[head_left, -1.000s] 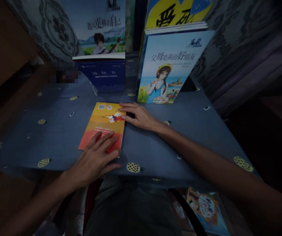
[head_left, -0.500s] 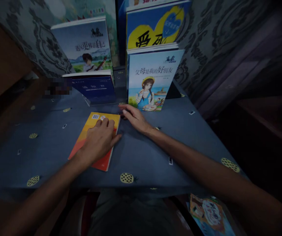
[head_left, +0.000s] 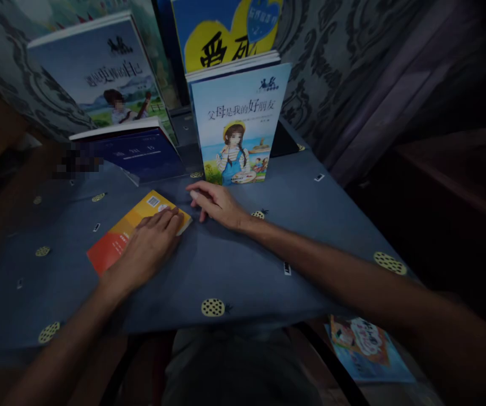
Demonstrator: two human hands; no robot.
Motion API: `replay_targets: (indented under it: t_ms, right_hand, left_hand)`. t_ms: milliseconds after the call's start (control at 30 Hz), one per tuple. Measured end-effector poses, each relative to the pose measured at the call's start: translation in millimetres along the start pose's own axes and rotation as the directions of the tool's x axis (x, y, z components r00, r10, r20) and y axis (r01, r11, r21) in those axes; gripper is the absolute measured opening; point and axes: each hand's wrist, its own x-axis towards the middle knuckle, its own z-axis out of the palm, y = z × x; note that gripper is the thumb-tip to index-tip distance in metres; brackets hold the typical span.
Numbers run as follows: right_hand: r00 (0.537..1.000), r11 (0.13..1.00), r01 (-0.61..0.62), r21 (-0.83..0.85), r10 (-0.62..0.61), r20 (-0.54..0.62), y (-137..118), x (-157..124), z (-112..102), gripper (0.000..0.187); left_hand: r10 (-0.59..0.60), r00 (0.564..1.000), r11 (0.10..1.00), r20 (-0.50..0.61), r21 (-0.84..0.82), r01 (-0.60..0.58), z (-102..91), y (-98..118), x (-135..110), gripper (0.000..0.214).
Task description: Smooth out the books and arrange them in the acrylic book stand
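Observation:
A yellow and orange book point(head_left: 119, 234) lies back cover up and slanted on the table, its barcode at the far end. My left hand point(head_left: 152, 242) is over its right side, fingers together on the cover and closed at the edge; the thumb is hidden. Just right of the book, my right hand point(head_left: 221, 206) hovers low over the cloth, empty, with fingers loosely bent and apart. Behind it stands a light blue book point(head_left: 243, 93) with a girl in a yellow hat on its cover.
A dark blue book point(head_left: 145, 155) leans at the back left, before an upright book point(head_left: 99, 62) showing a guitar player. Behind the light blue book rises a yellow and blue book point(head_left: 230, 34). The table point(head_left: 243, 270) wears a pineapple-print cloth. Below its front edge lies a colourful book point(head_left: 365, 349).
The orange and yellow book has turned clockwise under my left hand. My left thumb, earlier stretched out to the right, is now hidden. The whole view has shifted.

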Motion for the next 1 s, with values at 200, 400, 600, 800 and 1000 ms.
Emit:
replay_targets:
  t_ms: [200, 400, 600, 800, 1000]
  right_hand:
    - [0.999, 0.996, -0.034, -0.087, 0.034, 0.008, -5, -2, 1, 0.028]
    - [0.997, 0.993, -0.036, -0.113, 0.043, 0.061, -9, -4, 1, 0.034]
    - [0.993, 0.993, -0.023, -0.119, 0.036, 0.11, -11, -6, 1, 0.037]
    - [0.992, 0.993, -0.019, -0.114, 0.033, 0.122, -11, -7, 1, 0.035]
    - [0.998, 0.998, 0.023, -0.064, -0.019, 0.063, -12, -9, 1, 0.039]
  left_hand:
    - [-0.135, 0.991, 0.991, -0.007, -0.017, 0.135, -1.0, 10, 3, 0.026]
    - [-0.267, 0.962, 0.961, -0.059, 0.055, 0.271, 3.2, 26, 10, 0.022]
    - [-0.268, 0.962, 0.947, -0.045, 0.172, 0.272, 3.4, 28, 10, 0.028]
    - [-0.271, 0.961, 0.947, -0.048, 0.163, 0.275, 3.5, 28, 10, 0.029]
    - [-0.253, 0.966, 0.956, -0.06, 0.139, 0.259, 6.8, 29, 9, 0.029]
